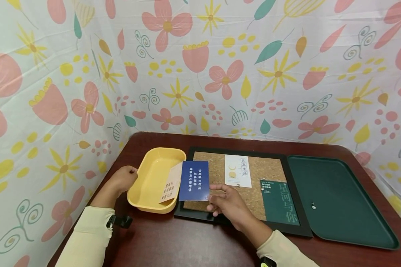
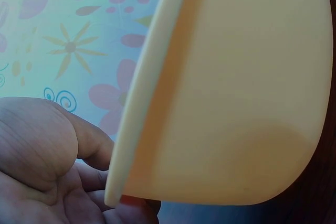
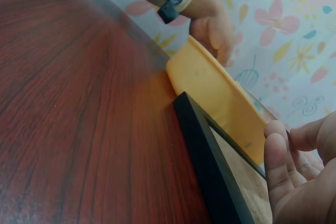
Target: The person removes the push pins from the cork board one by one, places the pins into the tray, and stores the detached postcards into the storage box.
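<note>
A yellow plastic basin (image 1: 157, 155) stands at the left of the table, and my left hand (image 1: 121, 180) pinches its left rim; the left wrist view shows this hand (image 2: 58, 166) with the rim between thumb and fingers. My right hand (image 1: 232, 207) holds a blue card (image 1: 194, 181) with white Chinese writing by its right edge. The card hangs over the left part of a black-framed cork board (image 1: 217, 168). A beige card (image 1: 172, 181) leans in the basin, its right edge beside the blue card. Pinned on the cork are a white card (image 1: 235, 180) and a dark green card (image 1: 277, 207).
Right of the board lies a dark green tray (image 1: 341, 193) with a small pushpin (image 1: 313, 206) on it. The brown wooden table (image 1: 173, 241) meets flower-patterned cloth (image 1: 194, 104) at the back and left.
</note>
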A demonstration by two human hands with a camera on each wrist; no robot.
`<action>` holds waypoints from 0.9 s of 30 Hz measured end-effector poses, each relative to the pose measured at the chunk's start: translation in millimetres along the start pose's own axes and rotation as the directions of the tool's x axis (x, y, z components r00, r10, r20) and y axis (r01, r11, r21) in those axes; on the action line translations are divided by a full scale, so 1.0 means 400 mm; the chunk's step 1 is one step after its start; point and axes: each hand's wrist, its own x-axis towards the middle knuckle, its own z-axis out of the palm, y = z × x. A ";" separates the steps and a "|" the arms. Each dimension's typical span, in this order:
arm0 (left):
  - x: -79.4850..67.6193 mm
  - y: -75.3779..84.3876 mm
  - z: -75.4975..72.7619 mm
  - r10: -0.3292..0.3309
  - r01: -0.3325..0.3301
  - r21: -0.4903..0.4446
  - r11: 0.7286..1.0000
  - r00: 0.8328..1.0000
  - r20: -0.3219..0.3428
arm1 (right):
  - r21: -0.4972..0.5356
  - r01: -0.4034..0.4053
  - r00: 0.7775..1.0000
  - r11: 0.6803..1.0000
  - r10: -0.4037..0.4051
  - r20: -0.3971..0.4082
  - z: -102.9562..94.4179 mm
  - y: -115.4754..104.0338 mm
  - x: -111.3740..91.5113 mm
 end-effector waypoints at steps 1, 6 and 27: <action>0.000 0.000 0.000 0.003 -0.003 0.002 1.000 1.000 -0.004 | 0.003 0.000 1.000 1.000 0.000 0.003 0.002 0.000 0.001; -0.001 -0.001 0.001 0.011 -0.011 0.000 1.000 1.000 -0.011 | 0.005 -0.002 1.000 1.000 0.001 0.007 0.009 -0.002 0.004; 0.001 -0.004 0.001 0.011 -0.011 -0.031 0.999 1.000 -0.003 | 0.002 0.011 1.000 1.000 -0.011 0.016 0.043 -0.001 0.016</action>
